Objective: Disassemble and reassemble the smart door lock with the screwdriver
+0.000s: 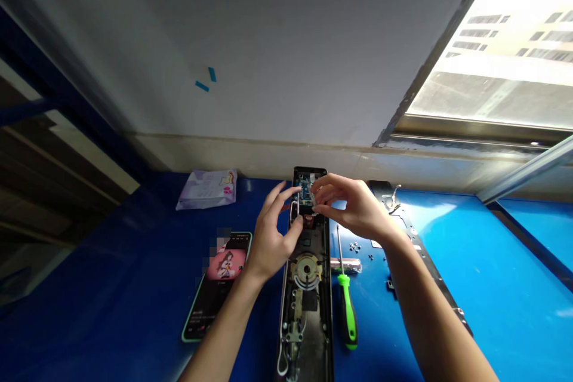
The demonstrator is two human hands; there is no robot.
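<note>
A long black housing (308,322), open on top, lies lengthwise before me with metal mechanism parts and a round metal piece (307,270) inside. At its far end sits a blue circuit board (305,186). My left hand (275,230) is at the housing's left edge, fingers spread, with fingertips beside the board and the thumb lower down near a white cable (294,210). Over the board's right side, my right hand (344,203) has its thumb and fingers drawn together. Something small and whitish shows at those fingertips; the fingers hide most of it.
A green-and-black screwdriver (346,310) lies right of the housing, near a shiny cylinder (351,265) and several small screws (355,247). Farther right is a long dark panel (427,268). On the left are a lit phone (224,286) and a purple packet (208,189). A wall stands behind the blue table (134,286).
</note>
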